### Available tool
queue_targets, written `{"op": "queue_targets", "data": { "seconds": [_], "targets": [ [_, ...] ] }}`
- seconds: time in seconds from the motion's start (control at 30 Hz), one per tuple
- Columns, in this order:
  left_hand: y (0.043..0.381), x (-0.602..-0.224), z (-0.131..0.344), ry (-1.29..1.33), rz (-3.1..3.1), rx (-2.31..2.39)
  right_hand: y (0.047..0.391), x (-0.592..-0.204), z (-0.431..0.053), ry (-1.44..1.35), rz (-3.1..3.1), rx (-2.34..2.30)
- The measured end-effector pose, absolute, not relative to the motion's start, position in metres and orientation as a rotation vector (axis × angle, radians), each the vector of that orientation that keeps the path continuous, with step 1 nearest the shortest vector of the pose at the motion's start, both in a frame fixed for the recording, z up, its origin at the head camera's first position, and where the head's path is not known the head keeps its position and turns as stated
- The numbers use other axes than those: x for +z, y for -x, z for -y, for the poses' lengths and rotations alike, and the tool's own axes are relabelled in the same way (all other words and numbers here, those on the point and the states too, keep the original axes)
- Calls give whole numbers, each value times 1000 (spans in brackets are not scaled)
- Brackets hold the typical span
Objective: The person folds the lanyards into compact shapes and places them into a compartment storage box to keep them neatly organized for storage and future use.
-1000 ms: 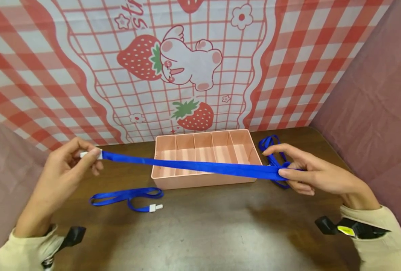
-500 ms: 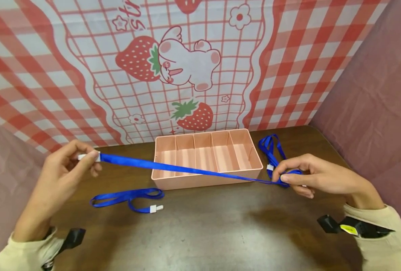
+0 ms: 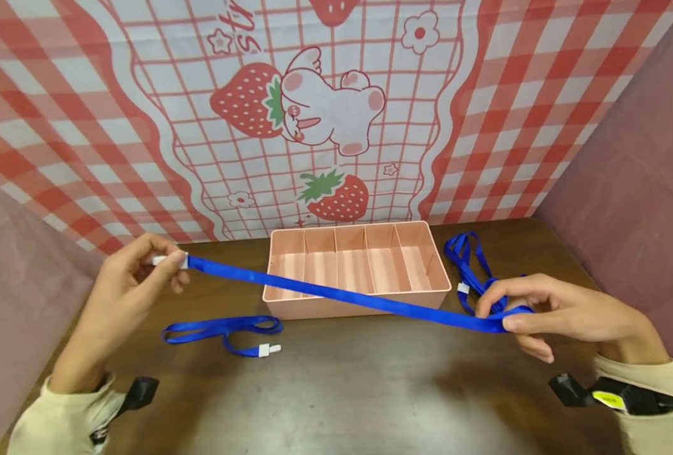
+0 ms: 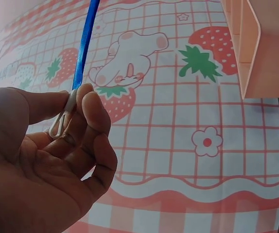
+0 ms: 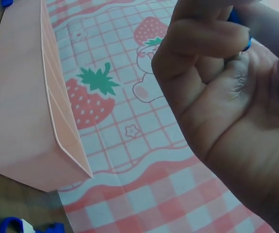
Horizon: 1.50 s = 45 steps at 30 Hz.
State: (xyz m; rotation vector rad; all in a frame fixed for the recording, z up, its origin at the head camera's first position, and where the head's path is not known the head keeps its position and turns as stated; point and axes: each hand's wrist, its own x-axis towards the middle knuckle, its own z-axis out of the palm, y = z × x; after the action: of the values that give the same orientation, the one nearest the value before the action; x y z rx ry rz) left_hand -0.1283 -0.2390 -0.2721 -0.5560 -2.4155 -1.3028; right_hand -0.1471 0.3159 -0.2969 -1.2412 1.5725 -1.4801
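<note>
A blue lanyard [image 3: 336, 294] is stretched between my two hands, sloping down to the right across the front of the pink box. My left hand [image 3: 122, 297] pinches its white plastic clip [image 4: 59, 124] between thumb and fingers. At the other end my right hand [image 3: 569, 316] pinches the blue strap, which bunches up behind the thumb. In the right wrist view the curled fingers [image 5: 202, 39] hide most of the strap. A second blue lanyard [image 3: 211, 325], looped, lies on the table at the left with its white clip [image 3: 265, 350] pointing right.
The pink box [image 3: 359, 308], divided into several compartments, stands at the back of the brown table [image 3: 325, 392]. Right of it lies another blue lanyard [image 3: 464, 262], partly behind my right hand. A strawberry-print cloth [image 3: 404, 126] hangs behind, with plain pinkish cloth [image 3: 626, 158] at the sides.
My right hand has come lower and farther right of the box, keeping its pinch. The strap twisted edge-on, then turned flat again, and now slopes more steeply. My left hand's grip is unchanged.
</note>
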Motion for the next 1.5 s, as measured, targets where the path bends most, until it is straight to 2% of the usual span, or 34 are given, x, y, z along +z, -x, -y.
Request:
{"op": "queue_targets", "data": {
  "seconds": [0.17,0.6,0.9,1.07,1.27,1.5],
  "targets": [
    [126,-275,241,461,2463,-1245,150,-300,-311,1261,-1504,-1484],
    [125,-275,243,425,2481,-1171,148,-304,-311,1076,-1718,-1322],
    [127,-277,248,394,2438,-1161,148,-301,-312,1111,-1865,-1339],
    [127,-284,252,435,2497,-1171,148,-306,-321,1028,-2114,-1548],
    [125,-299,250,538,2614,-1220,139,-324,-320,979,-2096,-1999],
    [125,-315,254,674,2648,-1506,130,-333,-324,797,-2056,-1990]
  ]
}}
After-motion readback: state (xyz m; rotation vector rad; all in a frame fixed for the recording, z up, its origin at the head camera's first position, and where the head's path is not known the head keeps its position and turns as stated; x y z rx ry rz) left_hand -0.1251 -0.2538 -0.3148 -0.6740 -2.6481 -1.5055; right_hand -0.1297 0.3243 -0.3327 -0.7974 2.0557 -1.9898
